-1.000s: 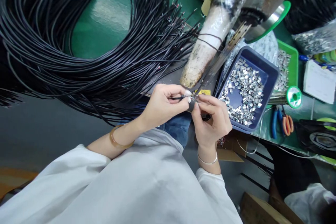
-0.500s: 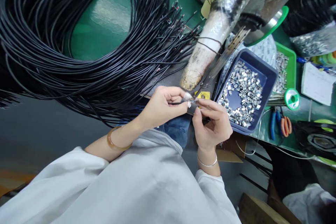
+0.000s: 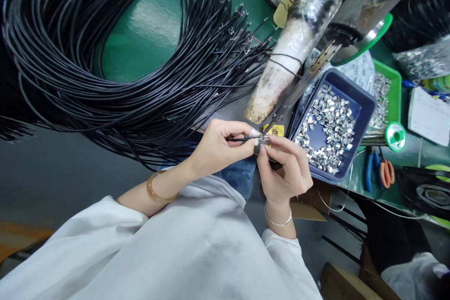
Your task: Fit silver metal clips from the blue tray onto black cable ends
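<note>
My left hand (image 3: 225, 145) pinches the end of a black cable (image 3: 239, 139), with white wrapping on its fingertips. Facing it, my right hand (image 3: 285, 166) closes thumb and fingers on a small metal connector (image 3: 263, 138) at the cable's tip. The fingertips of both hands nearly meet there, just below the thin tip of a soldering-type metal tool (image 3: 290, 98). A yellow piece (image 3: 274, 131) lies right behind the fingers. Fine detail of the joint is too small to tell.
A large bundle of black cables (image 3: 116, 98) covers the left of the green table (image 3: 154, 18). A white-wrapped duct (image 3: 274, 70) hangs ahead. On the right are a blue tray (image 3: 362, 98) of metal connectors, a green tray (image 3: 395, 75), a solder spool (image 3: 395, 136) and pliers (image 3: 386, 173).
The whole view has shifted slightly, so the table items appear a little to the right and lower. Both hands keep their pinch, and the fingertips have changed only slightly.
</note>
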A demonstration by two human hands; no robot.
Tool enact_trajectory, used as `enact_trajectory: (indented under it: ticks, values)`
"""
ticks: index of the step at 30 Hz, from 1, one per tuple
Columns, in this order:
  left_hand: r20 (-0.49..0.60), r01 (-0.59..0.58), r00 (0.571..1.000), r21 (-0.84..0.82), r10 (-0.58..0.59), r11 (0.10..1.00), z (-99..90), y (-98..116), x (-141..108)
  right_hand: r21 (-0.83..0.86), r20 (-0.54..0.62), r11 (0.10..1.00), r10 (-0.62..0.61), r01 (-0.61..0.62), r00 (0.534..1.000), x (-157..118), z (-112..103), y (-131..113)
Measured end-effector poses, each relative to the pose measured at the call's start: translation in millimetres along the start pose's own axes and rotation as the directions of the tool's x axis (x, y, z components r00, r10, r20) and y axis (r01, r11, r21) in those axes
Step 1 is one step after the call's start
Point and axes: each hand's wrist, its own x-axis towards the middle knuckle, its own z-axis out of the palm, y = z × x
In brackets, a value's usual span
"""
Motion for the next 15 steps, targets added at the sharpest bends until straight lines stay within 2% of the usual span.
enact_trajectory:
  ticks: [4, 8, 11, 13, 15]
  values:
    - [0.050, 0.063, 0.997, 0.001, -0.063, 0.998, -2.2, 1, -2, 0.076, 0.005, 0.996, 0.036, -0.036, 0.999, -3, -2, 3]
    - [0.092, 0.023, 0.995, 0.085, -0.031, 0.996, -2.3, 0, -9, 0.013, 0.050, 0.999, 0.034, -0.034, 0.998, 1, -5, 4]
    - [0.094, -0.090, 0.993, 0.243, 0.069, 0.966, -2.3, -2, -16, -0.010, 0.050, 1.000, 0.030, -0.029, 0.998, 5, -9, 4]
    - [0.092, -0.210, 0.978, 0.341, 0.190, 0.916, -2.7, -4, -20, 0.059, 0.046, 0.995, 0.081, -0.084, 0.996, 6, -10, 3]
    - [0.086, -0.286, 0.958, 0.369, 0.273, 0.885, -4.0, -5, -24, 0.173, 0.074, 0.969, 0.164, -0.174, 0.984, 6, -10, 3]
